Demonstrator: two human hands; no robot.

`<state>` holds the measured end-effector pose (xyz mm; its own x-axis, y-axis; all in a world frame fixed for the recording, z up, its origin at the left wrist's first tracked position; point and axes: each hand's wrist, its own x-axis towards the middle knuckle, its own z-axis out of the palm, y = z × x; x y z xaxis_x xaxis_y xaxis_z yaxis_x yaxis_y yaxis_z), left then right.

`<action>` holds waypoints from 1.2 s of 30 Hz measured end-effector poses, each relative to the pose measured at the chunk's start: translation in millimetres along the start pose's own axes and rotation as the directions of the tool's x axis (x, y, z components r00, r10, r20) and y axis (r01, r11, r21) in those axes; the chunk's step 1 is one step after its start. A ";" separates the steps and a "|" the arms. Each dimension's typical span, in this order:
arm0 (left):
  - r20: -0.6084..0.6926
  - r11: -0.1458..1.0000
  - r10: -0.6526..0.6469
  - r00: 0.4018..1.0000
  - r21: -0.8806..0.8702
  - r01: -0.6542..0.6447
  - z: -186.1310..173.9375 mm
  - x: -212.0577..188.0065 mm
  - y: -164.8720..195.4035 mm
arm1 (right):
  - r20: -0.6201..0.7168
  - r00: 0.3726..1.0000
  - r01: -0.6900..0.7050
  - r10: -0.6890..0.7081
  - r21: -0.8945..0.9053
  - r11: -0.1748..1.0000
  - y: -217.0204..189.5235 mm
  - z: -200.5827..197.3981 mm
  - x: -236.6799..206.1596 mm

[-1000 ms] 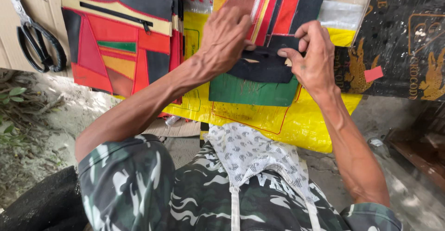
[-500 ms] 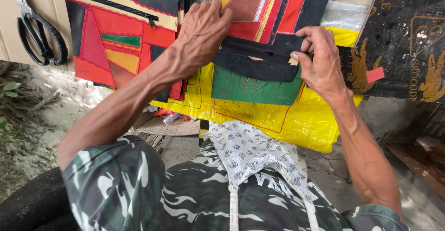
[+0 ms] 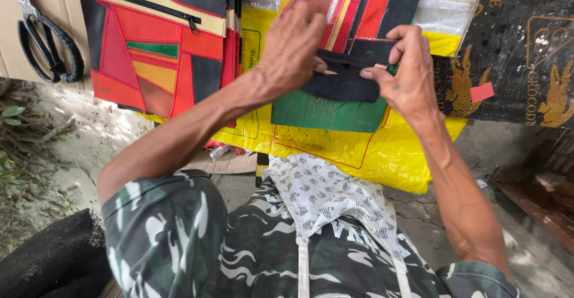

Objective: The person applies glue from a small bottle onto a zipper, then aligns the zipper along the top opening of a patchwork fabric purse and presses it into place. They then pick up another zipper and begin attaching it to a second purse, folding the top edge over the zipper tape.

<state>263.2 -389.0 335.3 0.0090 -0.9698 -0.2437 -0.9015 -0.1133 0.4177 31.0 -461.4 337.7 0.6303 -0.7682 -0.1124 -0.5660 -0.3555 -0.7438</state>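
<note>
My left hand (image 3: 293, 49) and my right hand (image 3: 406, 73) both pinch the top edge of a dark navy fabric panel (image 3: 344, 85) that sits above a green fabric piece (image 3: 326, 113). Behind them lies a striped red, orange and black patchwork piece (image 3: 359, 8). Both hands grip the same panel, left at its left end, right at its right end. My forearms reach out from camouflage-patterned trousers (image 3: 251, 238).
A stack of patchwork bags (image 3: 161, 40) in red, orange and black with a zip lies to the left. Black-handled scissors (image 3: 45, 43) rest at far left. A yellow plastic sack (image 3: 371, 154) covers the work surface. A black printed sheet (image 3: 520, 52) lies right. A patterned white cloth (image 3: 323, 193) lies on my lap.
Both hands have moved closer together on the dark fabric panel, and the view has shifted slightly down and left. The panel stays over the green piece.
</note>
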 end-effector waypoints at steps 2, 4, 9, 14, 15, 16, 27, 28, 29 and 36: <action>-0.022 1.000 0.013 1.000 0.012 -0.013 -13.7 -6.6 -25.1 | 0.075 0.993 -0.102 0.095 0.089 0.991 3.7 -6.9 0.6; -0.014 0.998 0.035 0.999 -0.051 -0.036 -23.8 -14.7 -50.4 | 0.079 0.995 -0.064 0.058 0.081 0.995 3.8 -8.3 -0.5; -0.034 0.964 0.144 0.989 -0.220 -0.148 -26.5 -31.3 -77.5 | 0.104 0.990 -0.102 0.090 0.115 0.988 -4.7 -5.5 -4.6; 0.000 0.978 0.082 0.997 -0.193 -0.081 -24.0 -18.9 -83.0 | 0.119 0.986 -0.140 0.121 0.164 0.977 -11.0 -6.5 1.1; 0.017 0.982 0.049 0.999 -0.184 -0.045 -21.0 -17.8 -82.9 | 0.109 0.988 -0.121 0.108 0.119 0.985 -11.7 -6.1 2.5; 0.039 0.985 0.018 0.999 -0.173 -0.011 -17.8 -18.7 -83.7 | 0.098 0.990 -0.107 0.099 0.077 0.991 -13.2 -3.9 3.8; -0.145 0.987 0.056 0.988 0.159 -0.032 -6.6 -64.4 -76.1 | 0.061 0.996 -0.049 0.058 -0.134 0.990 -68.0 3.1 0.6; -0.167 0.986 0.006 0.986 0.164 0.021 -7.1 -64.6 -66.5 | -0.041 0.994 0.091 -0.102 -0.211 0.973 -70.7 0.2 5.9; -0.182 0.984 -0.040 0.983 0.166 0.071 -8.4 -68.9 -58.7 | -0.128 0.957 0.214 -0.260 -0.295 0.931 -72.9 -2.7 9.6; -0.388 0.944 -0.055 0.920 -0.320 -0.079 -31.1 -151.4 -8.3 | 0.033 0.934 0.343 -0.356 -0.361 0.867 -72.5 -18.2 37.1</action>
<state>282.8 -248.0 395.9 0.2255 -0.9698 0.0925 -0.7133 -0.0997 0.6937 85.7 -473.8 399.4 0.8074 -0.5737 0.1379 -0.4668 -0.7640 -0.4455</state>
